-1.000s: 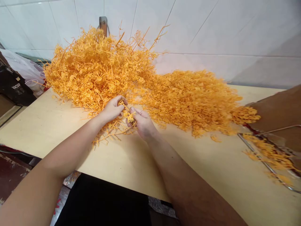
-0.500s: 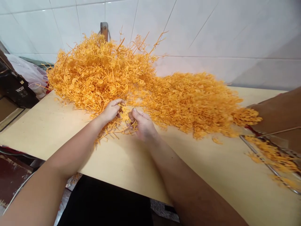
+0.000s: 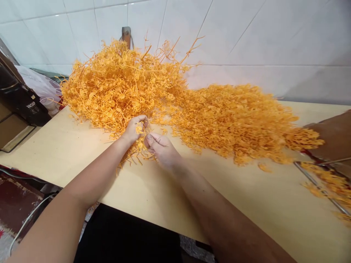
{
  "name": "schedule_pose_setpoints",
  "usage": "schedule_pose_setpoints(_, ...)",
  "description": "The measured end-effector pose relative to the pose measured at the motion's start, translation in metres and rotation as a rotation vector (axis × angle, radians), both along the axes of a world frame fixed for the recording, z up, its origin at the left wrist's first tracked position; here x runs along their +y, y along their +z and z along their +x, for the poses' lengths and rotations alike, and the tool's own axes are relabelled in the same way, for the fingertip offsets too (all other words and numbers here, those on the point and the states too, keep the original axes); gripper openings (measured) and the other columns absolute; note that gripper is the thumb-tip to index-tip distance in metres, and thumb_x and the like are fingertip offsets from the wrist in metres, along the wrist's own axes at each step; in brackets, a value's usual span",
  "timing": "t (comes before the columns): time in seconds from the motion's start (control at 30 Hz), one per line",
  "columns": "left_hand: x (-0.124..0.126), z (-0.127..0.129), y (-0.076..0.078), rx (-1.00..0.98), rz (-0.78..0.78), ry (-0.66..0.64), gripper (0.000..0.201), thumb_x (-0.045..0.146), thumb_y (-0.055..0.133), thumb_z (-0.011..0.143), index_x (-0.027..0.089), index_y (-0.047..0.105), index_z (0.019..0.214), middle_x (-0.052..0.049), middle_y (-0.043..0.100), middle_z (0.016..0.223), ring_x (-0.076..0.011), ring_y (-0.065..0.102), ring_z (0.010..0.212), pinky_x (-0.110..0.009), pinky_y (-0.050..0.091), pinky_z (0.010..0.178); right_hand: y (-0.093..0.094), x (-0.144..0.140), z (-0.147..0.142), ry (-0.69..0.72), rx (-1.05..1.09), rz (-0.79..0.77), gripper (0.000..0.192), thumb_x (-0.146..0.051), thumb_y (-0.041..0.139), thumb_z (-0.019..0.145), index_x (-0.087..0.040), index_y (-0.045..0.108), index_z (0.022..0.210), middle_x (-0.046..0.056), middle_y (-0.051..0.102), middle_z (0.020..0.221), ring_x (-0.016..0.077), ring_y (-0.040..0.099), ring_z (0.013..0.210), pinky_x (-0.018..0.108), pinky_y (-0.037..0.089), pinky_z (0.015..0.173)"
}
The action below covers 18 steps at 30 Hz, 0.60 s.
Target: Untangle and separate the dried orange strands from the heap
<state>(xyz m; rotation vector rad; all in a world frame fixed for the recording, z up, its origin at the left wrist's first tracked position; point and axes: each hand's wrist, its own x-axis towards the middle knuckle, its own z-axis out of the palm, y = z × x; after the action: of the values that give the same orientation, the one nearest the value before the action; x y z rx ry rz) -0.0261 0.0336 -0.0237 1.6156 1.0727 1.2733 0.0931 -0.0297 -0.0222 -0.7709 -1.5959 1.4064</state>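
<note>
My left hand [image 3: 135, 128] is curled at the front of a tall heap of tangled orange plastic sprigs [image 3: 117, 84], with a small orange plastic sprig [image 3: 139, 128] in its fingers. Close against it, my right hand [image 3: 163, 149] pinches a thin stem of orange plastic between thumb and forefinger. Whether both hands hold the same sprig I cannot tell. Loose orange stems [image 3: 134, 157] lie on the table under the hands. To the right spreads a flatter pile of orange lacy pieces [image 3: 233, 120].
The pale table [image 3: 170, 204] runs along a tiled wall [image 3: 246, 33]. At the right edge are a metal rod frame [image 3: 315, 180] with more orange pieces and a brown cardboard box [image 3: 334, 131]. A black box marked VACUUM [image 3: 24, 102] and a plastic bag [image 3: 41, 87] sit at the left.
My right hand has moved left, closer to my left hand, and its thumb now presses on the forefinger. The whole view has shifted slightly, so the piles appear farther right.
</note>
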Motion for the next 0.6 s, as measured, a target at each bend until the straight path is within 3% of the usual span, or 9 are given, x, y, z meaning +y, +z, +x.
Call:
schedule_pose_setpoints(0.27, -0.003, -0.001, 0.001, -0.087, -0.073, 0.069, 0.012, 0.004, 0.039, 0.049, 0.014, 0.043, 0.045, 0.005, 0.04, 0.047, -0.0069, 0.036, 0.053, -0.021, 0.027, 0.054, 0.003, -0.003, 0.001, 0.013, -0.06, 0.018, 0.052, -0.067, 0.049, 0.069, -0.019, 0.035, 0.054, -0.006, 0.027, 0.051, 0.006, 0.022, 0.047, 0.023, 0.018, 0.046)
schedule_pose_setpoints(0.43, 0.011, -0.015, -0.001, -0.199, -0.153, 0.233, 0.018, 0.0, 0.032, 0.05, 0.014, 0.037, 0.043, 0.006, 0.032, 0.04, -0.0055, 0.028, 0.045, -0.02, 0.021, 0.049, 0.012, -0.031, -0.018, 0.284, -0.163, 0.119, 0.045, -0.058, 0.043, 0.079, -0.018, 0.04, 0.058, -0.003, 0.037, 0.055, 0.0074, 0.035, 0.053, 0.023, 0.029, 0.052)
schedule_pose_setpoints(0.5, 0.011, -0.018, 0.0, -0.23, -0.199, 0.217, 0.018, -0.001, 0.031, 0.05, 0.014, 0.036, 0.042, 0.006, 0.031, 0.038, -0.005, 0.027, 0.042, -0.019, 0.019, 0.046, 0.01, -0.034, -0.023, 0.235, -0.098, 0.083, 0.045, -0.059, 0.044, 0.078, -0.018, 0.041, 0.06, -0.004, 0.037, 0.054, 0.0067, 0.035, 0.05, 0.023, 0.03, 0.05)
schedule_pose_setpoints(0.6, 0.001, -0.018, 0.007, -0.271, -0.316, 0.112, 0.015, 0.001, 0.035, 0.051, 0.014, 0.041, 0.046, 0.006, 0.036, 0.039, -0.0043, 0.03, 0.038, -0.018, 0.019, 0.042, 0.002, -0.02, -0.016, 0.022, -0.003, -0.083, 0.043, -0.06, 0.049, 0.073, -0.017, 0.047, 0.066, -0.006, 0.04, 0.05, 0.0056, 0.035, 0.043, 0.021, 0.028, 0.044)
